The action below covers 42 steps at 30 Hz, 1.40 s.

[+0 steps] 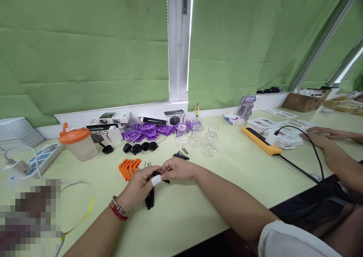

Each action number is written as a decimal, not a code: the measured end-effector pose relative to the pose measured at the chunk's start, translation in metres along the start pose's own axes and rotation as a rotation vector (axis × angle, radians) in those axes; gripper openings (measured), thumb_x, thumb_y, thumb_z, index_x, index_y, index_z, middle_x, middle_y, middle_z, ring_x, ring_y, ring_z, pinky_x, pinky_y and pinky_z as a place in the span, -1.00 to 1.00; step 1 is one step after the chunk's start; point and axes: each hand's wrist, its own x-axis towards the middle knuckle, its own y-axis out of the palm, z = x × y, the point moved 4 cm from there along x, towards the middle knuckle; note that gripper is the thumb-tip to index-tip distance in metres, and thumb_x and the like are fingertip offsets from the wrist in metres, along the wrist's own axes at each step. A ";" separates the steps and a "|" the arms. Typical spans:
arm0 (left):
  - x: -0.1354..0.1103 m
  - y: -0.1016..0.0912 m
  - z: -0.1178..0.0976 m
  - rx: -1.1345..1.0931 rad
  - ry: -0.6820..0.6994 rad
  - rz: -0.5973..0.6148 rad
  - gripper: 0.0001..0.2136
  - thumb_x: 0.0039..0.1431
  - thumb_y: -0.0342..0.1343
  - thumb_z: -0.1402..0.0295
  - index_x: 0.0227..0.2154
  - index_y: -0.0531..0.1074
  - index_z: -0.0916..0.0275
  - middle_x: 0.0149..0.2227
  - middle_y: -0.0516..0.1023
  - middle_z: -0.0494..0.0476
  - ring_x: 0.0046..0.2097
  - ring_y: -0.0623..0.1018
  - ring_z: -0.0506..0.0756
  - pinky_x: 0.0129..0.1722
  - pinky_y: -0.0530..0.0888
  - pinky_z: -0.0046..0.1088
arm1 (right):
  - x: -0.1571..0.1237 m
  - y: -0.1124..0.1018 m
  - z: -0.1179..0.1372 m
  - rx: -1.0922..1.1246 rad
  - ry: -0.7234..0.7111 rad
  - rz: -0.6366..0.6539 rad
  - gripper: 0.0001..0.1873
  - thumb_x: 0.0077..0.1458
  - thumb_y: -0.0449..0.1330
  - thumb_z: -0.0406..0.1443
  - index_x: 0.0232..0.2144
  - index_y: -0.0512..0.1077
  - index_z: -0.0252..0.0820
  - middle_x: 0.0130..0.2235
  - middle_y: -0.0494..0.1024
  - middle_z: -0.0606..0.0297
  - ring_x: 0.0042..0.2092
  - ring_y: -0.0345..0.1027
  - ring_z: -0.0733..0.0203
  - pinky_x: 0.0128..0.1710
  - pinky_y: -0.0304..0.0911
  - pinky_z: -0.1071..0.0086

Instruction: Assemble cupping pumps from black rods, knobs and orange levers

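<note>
My left hand (140, 187) and my right hand (177, 170) meet over the pale green table (198, 208), both pinched on a small black part (159, 174). A white bandage wraps one left finger. More black handle pieces (149, 199) lie under my left hand. Orange plastic pieces (129, 167) lie just left of the hands. Thin metal pins (147, 164) and small springs (184, 150) lie just beyond my fingers.
Purple round parts (149, 130), black knobs (141, 147), clear cups (208, 140) and product boxes (113, 118) line the back. An orange-lidded shaker (77, 140) stands left, a power strip (38, 158) beside it. At right, another person's hands (323, 136) rest by card stacks and an orange device (261, 140).
</note>
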 end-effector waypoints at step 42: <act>-0.006 0.013 -0.006 0.011 -0.185 0.233 -0.76 0.09 0.06 0.18 -0.36 0.47 0.26 -0.55 0.34 0.00 -0.51 0.25 -0.04 -0.52 0.22 -0.55 | 0.014 -0.108 -0.018 -0.961 0.187 -0.511 -0.80 0.00 0.20 -0.37 -0.33 0.59 -0.11 -0.26 0.59 0.26 -0.21 0.40 0.21 -0.37 0.15 0.47</act>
